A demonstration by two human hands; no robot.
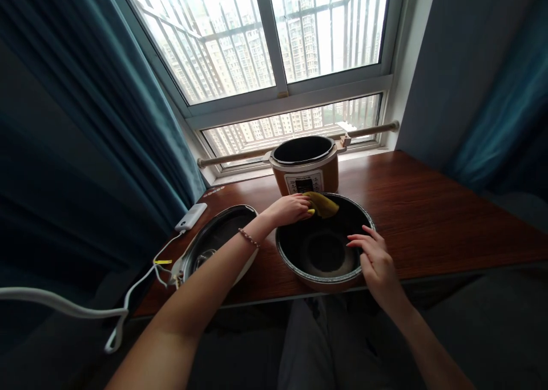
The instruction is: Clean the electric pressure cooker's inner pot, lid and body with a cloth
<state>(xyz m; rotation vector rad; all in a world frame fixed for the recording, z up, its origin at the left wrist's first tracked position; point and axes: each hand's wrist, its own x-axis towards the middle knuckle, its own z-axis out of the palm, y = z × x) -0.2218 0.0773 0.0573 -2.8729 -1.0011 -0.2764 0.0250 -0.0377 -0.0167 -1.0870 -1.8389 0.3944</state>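
A dark inner pot with a speckled rim stands on the table near its front edge. Pinched in my left hand is a yellow cloth, which lies against the pot's far inner wall, just below the rim. My right hand is at the pot's right rim, its fingers reaching over into the pot and its palm outside; the thumb's grip is partly hidden. Behind the pot stands a brown electric pressure cooker with a control panel, its top uncovered and its inside dark.
A round cooker lid lies on the left, partly behind my left forearm. Past it, a white power strip and its white cord run off the table's left side. A window and a blue curtain border the wooden table.
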